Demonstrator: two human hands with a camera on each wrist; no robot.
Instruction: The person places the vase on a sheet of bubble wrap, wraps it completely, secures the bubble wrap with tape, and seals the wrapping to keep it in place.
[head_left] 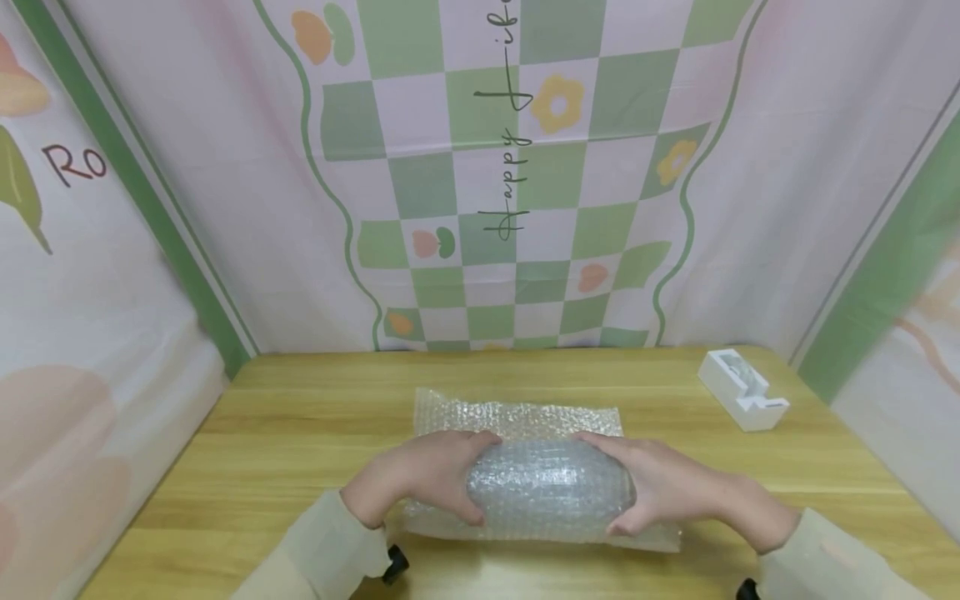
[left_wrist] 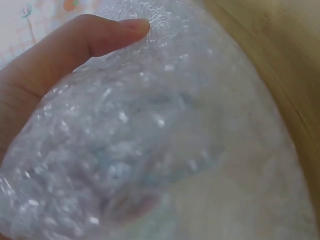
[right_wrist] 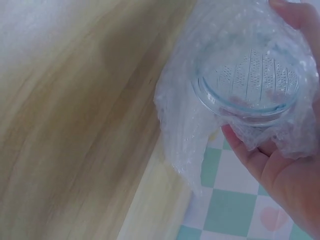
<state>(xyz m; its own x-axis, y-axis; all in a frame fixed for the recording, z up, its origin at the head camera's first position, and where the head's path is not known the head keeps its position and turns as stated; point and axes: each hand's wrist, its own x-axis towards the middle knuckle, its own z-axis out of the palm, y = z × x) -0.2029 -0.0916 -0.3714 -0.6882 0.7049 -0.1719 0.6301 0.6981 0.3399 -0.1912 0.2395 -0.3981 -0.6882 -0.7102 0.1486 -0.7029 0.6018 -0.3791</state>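
A roll of clear bubble wrap (head_left: 551,483) lies across the wooden table in the head view, wound around a glass vessel. One round end of the glass vessel (right_wrist: 257,80), clear with fine ribs and dots, shows through the wrap's open end in the right wrist view. My left hand (head_left: 446,473) grips the roll's left end, its thumb (left_wrist: 95,37) pressed against the bubbles in the left wrist view. Around the right end curls my right hand (head_left: 663,482). Loose wrap spreads flat behind and in front of the roll. Most of the glass is hidden.
A white tape dispenser (head_left: 731,387) holding a clear roll stands at the table's back right. The wooden table (head_left: 300,433) meets a hanging cloth (head_left: 487,183) with green checks along its back edge. More printed cloth hangs at both sides.
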